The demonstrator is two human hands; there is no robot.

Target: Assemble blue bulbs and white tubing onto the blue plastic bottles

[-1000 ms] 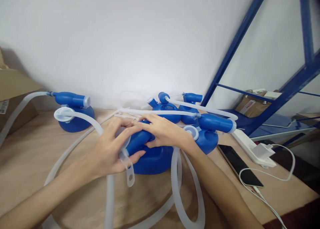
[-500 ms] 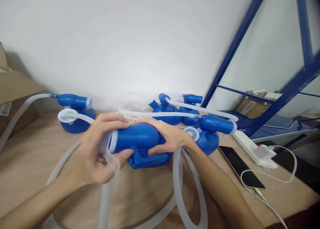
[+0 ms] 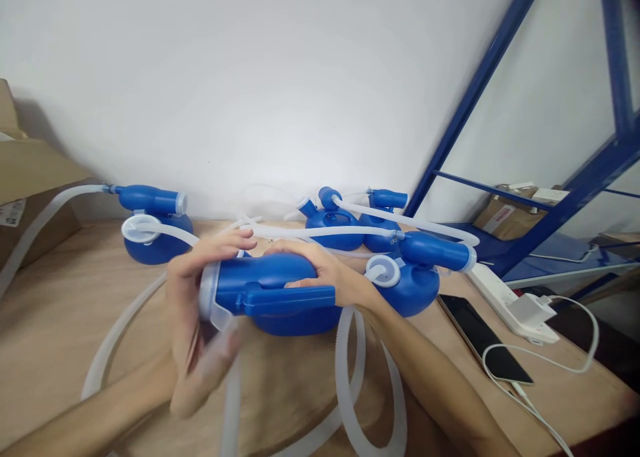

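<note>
A blue plastic urinal bottle [image 3: 265,270] lies tilted in front of me, its handle turned toward me and its mouth pointing left. My right hand [image 3: 323,270] is wrapped round its far end, behind the handle. My left hand [image 3: 193,324] has its fingers and thumb spread, with the palm against the whitish cap [image 3: 209,290] on the mouth; the thumb is blurred. A translucent strap hangs from the cap. Below the bottle, a pale corrugated hose [image 3: 345,370] loops over the table; where it joins is hidden.
More blue bottles with hoses stand at left [image 3: 155,237], at right [image 3: 413,287] and by the back wall [image 3: 333,227]. On the table's right are a phone [image 3: 485,337] and a power strip [image 3: 500,304]. A cardboard box [image 3: 40,177] is at far left, a blue shelf frame [image 3: 480,90] at right.
My left fingers and thumb have opened away from their grip around the cap. The bottle has rolled so its handle faces me more, and the right hand still holds it.
</note>
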